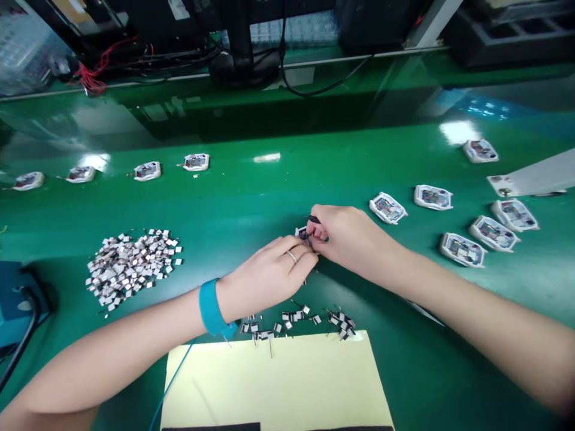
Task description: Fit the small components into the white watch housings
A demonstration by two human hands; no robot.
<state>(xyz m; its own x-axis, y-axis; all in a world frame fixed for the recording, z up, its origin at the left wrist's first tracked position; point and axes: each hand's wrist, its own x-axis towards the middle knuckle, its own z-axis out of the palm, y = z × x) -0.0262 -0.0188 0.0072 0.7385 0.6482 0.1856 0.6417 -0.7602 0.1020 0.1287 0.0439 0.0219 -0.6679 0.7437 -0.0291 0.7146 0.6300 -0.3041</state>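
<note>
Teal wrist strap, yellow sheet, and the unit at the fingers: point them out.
Teal wrist strap (211, 307): head view, middle of the band.
Yellow sheet (275, 383): head view, bare middle.
Unit (302, 233): head view, small exposed part.

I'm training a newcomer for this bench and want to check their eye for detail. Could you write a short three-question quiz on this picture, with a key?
1. Multiple choice: which hand visibly wears the ring?
a) left hand
b) right hand
c) both
2. True or false: the large pile of small silver parts lies to the right of the yellow sheet.
3. Count: how many white device housings are in the row beyond that pile, at the picture's left?

Key:
1. a
2. False; the large pile of small silver parts lies to the left of the yellow sheet.
3. Four
</note>
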